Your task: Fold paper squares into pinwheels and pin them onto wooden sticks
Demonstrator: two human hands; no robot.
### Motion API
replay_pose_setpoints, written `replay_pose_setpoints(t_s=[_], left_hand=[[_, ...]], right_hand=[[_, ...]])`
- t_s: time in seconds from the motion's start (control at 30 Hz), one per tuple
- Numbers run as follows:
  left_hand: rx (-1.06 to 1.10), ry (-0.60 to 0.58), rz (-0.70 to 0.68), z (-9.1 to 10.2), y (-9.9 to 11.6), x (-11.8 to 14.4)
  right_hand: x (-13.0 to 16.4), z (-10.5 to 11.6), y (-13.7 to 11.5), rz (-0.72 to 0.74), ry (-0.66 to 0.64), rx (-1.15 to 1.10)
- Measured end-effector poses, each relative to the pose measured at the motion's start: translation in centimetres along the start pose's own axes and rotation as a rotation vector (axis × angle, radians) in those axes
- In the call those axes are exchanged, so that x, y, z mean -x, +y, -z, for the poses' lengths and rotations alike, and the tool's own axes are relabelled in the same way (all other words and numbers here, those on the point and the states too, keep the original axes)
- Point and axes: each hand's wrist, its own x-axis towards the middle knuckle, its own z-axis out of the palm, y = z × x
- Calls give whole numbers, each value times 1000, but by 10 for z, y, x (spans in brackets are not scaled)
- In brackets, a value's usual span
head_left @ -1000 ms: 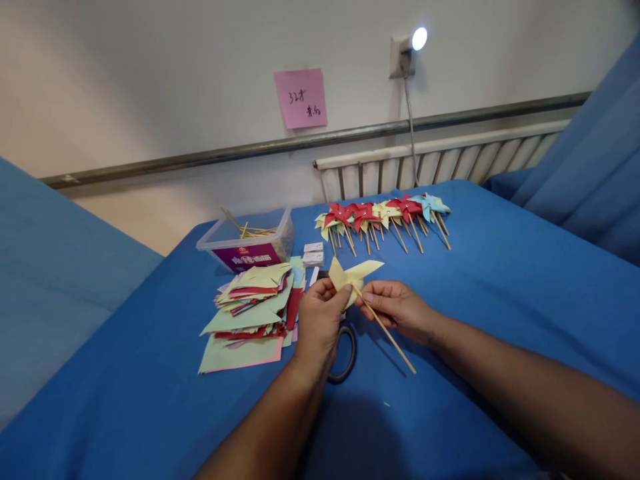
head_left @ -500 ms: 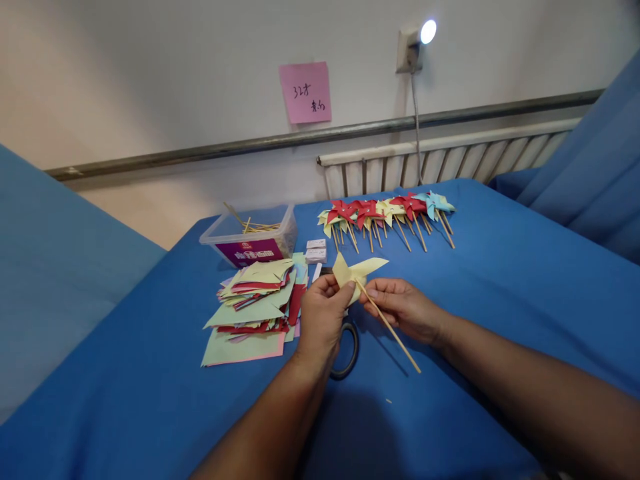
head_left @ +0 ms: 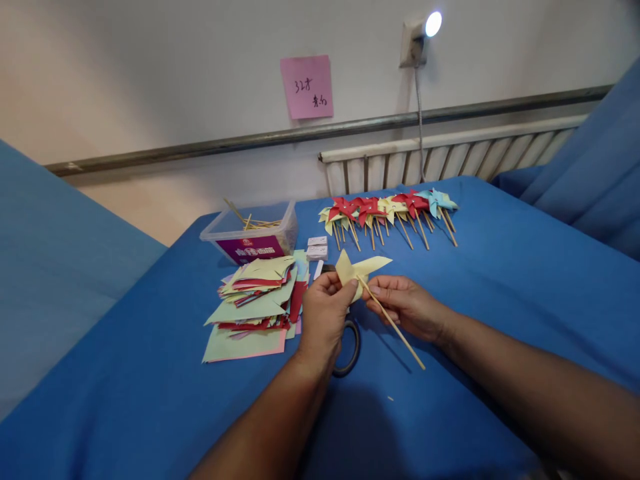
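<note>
paper stack (head_left: 255, 303) left of hands | box (head_left: 253, 235) behind stack | pinwheels (head_left: 387, 210) behind hands

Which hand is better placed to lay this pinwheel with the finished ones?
Probably the right hand: it grips the stick and lies on the side nearer the finished row. The left hand only pinches the yellow pinwheel.

Yellow pinwheel (head_left: 356, 271) (on stick (head_left: 393, 325)) — both hands

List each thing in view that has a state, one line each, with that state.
Left hand: pinching the yellow pinwheel.
Right hand: gripping the wooden stick, tilted.
Plastic box: open, sticks inside.
Paper stack: loosely piled, uneven.
Finished pinwheels: lying in a row.
Tape roll: flat, partly hidden.
Wall light: on.
</note>
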Motion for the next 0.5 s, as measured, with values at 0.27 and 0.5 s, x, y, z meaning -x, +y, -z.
replay_pose_setpoints(t_s=[0.27, 0.5], left_hand=[[-19, 21, 17, 0, -1, 0], [-42, 32, -8, 0, -1, -1]], right_hand=[[0, -3, 1, 26, 14, 84], [0, -2, 3, 46, 5, 122]])
